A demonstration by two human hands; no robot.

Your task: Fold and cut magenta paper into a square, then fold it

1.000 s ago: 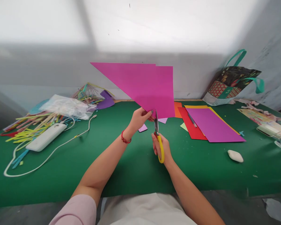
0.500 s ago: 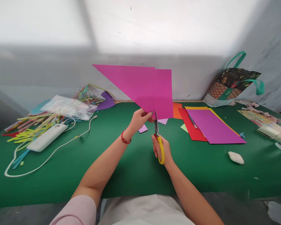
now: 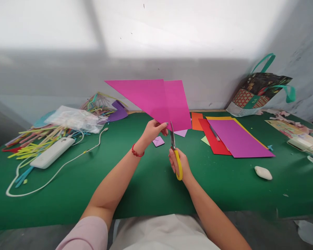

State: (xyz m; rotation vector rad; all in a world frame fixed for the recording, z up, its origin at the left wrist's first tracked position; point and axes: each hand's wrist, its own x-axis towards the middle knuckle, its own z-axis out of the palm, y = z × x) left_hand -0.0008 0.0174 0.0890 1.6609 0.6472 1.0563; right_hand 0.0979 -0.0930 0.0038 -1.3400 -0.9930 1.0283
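My left hand (image 3: 153, 131) pinches the bottom corner of a folded magenta paper sheet (image 3: 156, 99) and holds it upright above the green table (image 3: 135, 173). My right hand (image 3: 179, 163) grips yellow-handled scissors (image 3: 175, 152). Their blades point up into the sheet's lower edge, just right of my left fingers. A small purple paper scrap (image 3: 158, 141) lies on the table under the sheet.
Red, orange, yellow and purple sheets (image 3: 234, 139) with a pen (image 3: 214, 133) lie to the right. A white eraser (image 3: 263, 172) sits nearer me. A power bank (image 3: 52, 152) with a white cable, coloured strips and a plastic bag are on the left. A patterned bag (image 3: 258, 92) leans at the back right.
The magenta sheet has tilted and turned, so it looks narrower and lower now. Both hands stay in nearly the same place with the scissors at the sheet's lower edge.
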